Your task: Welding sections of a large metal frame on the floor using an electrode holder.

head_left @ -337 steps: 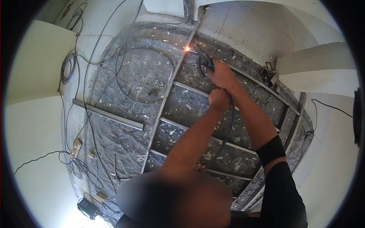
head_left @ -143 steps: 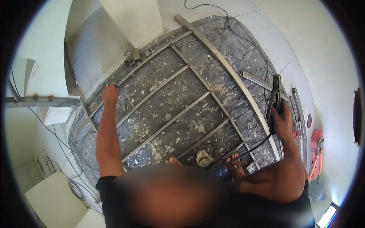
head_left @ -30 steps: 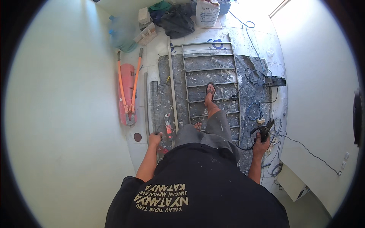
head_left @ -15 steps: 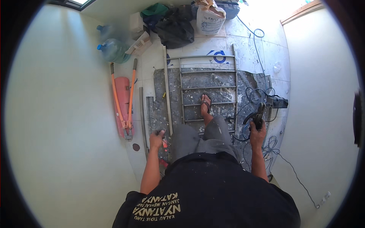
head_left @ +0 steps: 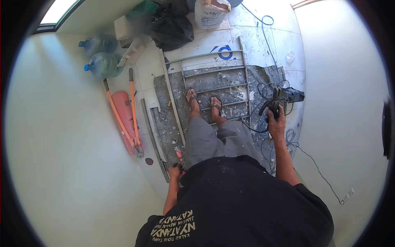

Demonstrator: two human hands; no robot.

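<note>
My right hand (head_left: 277,124) is wrapped round a black welding electrode holder (head_left: 276,101), raised on the right side with a dark cable curving from it. Just beyond it stands a black box-shaped welding machine (head_left: 294,95). Low on the left, beside my hip, my left hand (head_left: 175,170) has its fingers curled; what they hold, if anything, cannot be made out. Small red items (head_left: 178,153) lie close to that hand. Ahead of me a metal frame with several crossbars (head_left: 224,88) lies on the floor, and both my sandalled feet rest within its outline.
A stained grey sheet (head_left: 162,119) lies under the frame. Orange-handled bolt cutters (head_left: 134,111) and metal bars (head_left: 153,138) lie at left. Water jugs (head_left: 105,65), a black bag (head_left: 170,33) and a white sack (head_left: 211,15) stand at the back. Cables (head_left: 291,138) tangle along the right.
My left foot has come into view beside the right one. My left hand has moved down, nearer my hip. My right hand has risen slightly with the electrode holder as the view shifted.
</note>
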